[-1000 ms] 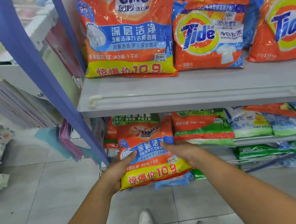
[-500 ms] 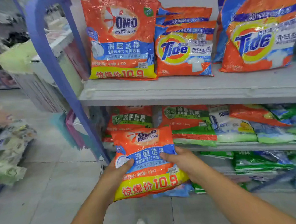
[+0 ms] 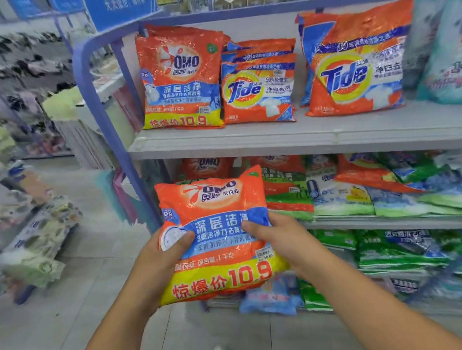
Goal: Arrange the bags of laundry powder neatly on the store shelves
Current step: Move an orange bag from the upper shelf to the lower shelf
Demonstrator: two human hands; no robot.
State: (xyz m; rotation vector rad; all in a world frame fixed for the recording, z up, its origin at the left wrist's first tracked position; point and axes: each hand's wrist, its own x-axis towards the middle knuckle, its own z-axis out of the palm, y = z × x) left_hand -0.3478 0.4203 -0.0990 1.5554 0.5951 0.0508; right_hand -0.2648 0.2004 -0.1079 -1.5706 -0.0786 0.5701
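I hold an orange OMO laundry powder bag [image 3: 212, 202] with a yellow price band in front of the lower shelves. My left hand [image 3: 161, 256] grips its left edge and my right hand [image 3: 276, 238] grips its right edge, thumbs on the front. On the upper shelf [image 3: 249, 140] an identical OMO bag [image 3: 179, 77] stands upright at the left end. Beside it stand a stack of small Tide bags [image 3: 258, 92] and a large Tide bag [image 3: 355, 67].
The middle shelf holds more OMO bags [image 3: 208, 164] and slumped green, white and orange bags [image 3: 368, 189]. Green bags [image 3: 403, 248] fill the bottom shelf; a blue bag [image 3: 268, 296] lies low. The blue shelf post [image 3: 96, 97] stands left, a teal bag [image 3: 455, 45] far right.
The held OMO bag has risen and come closer, away from the middle shelf, still gripped by both hands. My view has tilted up, showing more of the upper shelf.
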